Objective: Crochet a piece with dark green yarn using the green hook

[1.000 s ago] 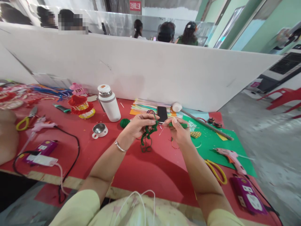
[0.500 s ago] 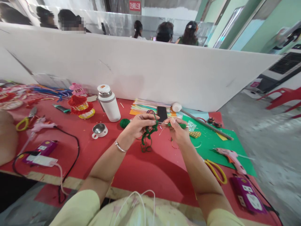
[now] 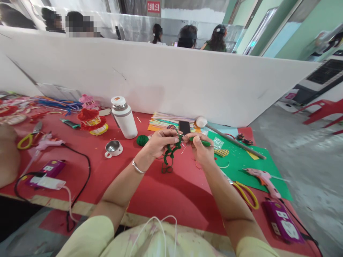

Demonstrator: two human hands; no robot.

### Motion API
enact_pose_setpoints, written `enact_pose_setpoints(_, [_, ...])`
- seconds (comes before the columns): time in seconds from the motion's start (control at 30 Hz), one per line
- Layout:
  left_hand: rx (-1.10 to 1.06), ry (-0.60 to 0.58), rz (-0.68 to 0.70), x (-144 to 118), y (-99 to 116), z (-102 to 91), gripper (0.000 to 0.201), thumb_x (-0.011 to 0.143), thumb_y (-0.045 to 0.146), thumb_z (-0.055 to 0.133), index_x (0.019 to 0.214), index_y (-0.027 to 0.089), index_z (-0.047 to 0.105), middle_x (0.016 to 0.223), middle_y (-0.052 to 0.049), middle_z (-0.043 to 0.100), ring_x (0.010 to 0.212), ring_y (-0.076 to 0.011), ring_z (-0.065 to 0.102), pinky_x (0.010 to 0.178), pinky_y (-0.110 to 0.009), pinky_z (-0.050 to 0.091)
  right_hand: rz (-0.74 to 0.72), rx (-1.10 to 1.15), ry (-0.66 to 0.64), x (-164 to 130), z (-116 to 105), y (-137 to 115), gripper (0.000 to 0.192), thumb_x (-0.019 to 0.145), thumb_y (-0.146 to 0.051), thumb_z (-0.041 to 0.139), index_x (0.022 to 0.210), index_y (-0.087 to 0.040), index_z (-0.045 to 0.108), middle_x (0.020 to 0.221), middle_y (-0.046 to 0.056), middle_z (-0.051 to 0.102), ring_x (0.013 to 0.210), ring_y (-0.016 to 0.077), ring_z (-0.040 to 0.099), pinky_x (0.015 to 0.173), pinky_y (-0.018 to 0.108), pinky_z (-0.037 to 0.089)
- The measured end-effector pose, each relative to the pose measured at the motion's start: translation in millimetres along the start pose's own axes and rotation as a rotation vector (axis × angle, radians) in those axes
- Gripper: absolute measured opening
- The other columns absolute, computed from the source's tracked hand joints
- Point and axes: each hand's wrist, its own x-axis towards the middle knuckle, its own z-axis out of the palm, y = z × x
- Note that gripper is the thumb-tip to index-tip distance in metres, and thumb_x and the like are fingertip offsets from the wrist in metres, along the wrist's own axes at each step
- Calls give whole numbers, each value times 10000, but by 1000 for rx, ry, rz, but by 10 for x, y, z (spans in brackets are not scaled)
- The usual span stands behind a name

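Observation:
In the head view my left hand (image 3: 160,143) pinches a piece of green crochet work (image 3: 170,151), whose lower loops hang over the red table. My right hand (image 3: 203,150) is closed around a crochet hook (image 3: 204,142) with a green handle. The hook's metal tip meets the yarn at my left fingertips, and the exact stitch is too small to make out. Left of my left hand lies a ball of green yarn (image 3: 142,140). Just beyond my fingers is a black phone (image 3: 184,127).
A white thermos (image 3: 125,121) and a metal-lined cup (image 3: 113,147) stand to the left. On the right are yellow-handled scissors (image 3: 246,194), a pink glue gun (image 3: 264,178) and a purple power box (image 3: 282,221). A white partition (image 3: 171,82) closes the back. Another person's arm (image 3: 8,157) rests at far left.
My right hand has moved slightly left, bringing the hook closer to my left fingertips and into the green yarn. My left hand stays nearly in place.

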Motion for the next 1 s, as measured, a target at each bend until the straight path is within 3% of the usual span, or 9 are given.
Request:
enact_pose_setpoints(0.2, [17,-4,47,3,-11,17,333,596,212,904,911,134,828,637,-14,676,491,-56,519,460,-189,364,-13,82,-147,-5,20,-10,241,906,-512,724,990,-300,802,897,30,804,780,191,737,643,313,576])
enact_pose_setpoints(0.3, [56,27,178,23,-51,10,330,622,227,900,933,143,829,667,-2,663,528,-51,510,487,-189,384,-146,-118,-234,-14,20,-101,185,938,-440,700,1035,-316,797,962,38,796,842,198,735,691,333,593])
enact_pose_setpoints(0.4, [114,63,327,44,-107,-2,332,662,205,882,985,166,821,704,13,654,601,-61,539,548,-186,430,-391,-498,-193,-34,24,-190,162,934,-323,715,1076,-316,792,1079,58,782,1005,227,731,877,402,608])
enact_pose_setpoints(0.5, [177,83,410,54,-151,-5,227,696,193,857,916,170,806,719,13,662,654,-79,583,606,-194,475,-558,-675,-189,-48,29,-208,252,928,-239,717,1161,-321,766,1207,72,760,1111,240,718,969,431,592])
enact_pose_setpoints(0.6, [270,155,496,54,-184,10,138,699,192,839,817,163,773,743,-4,698,698,-114,638,655,-224,521,-598,-689,-224,-43,34,-178,306,947,-207,692,1230,-316,732,1209,72,767,1104,227,729,965,412,600])
enact_pose_setpoints(0.77, [444,299,608,42,-292,67,200,744,218,803,938,175,784,802,-21,751,691,-135,652,644,-250,532,-570,-714,-155,-59,69,-101,256,980,-248,647,1218,-295,729,1222,82,763,1126,233,726,988,426,600])
enact_pose_setpoints(0.9, [315,293,537,10,-330,155,143,737,259,840,845,182,785,751,-3,717,665,-106,605,624,-222,495,-525,-681,4,-141,111,12,244,978,-295,642,1200,-319,740,1237,84,747,1141,254,711,1022,468,588])
enact_pose_setpoints(1.0, [17,119,222,-11,-222,165,346,652,286,914,966,191,805,653,35,631,497,-38,438,467,-181,349,-522,-603,77,-177,126,50,231,946,-348,683,1161,-334,764,1211,81,756,1140,285,704,1046,520,567])
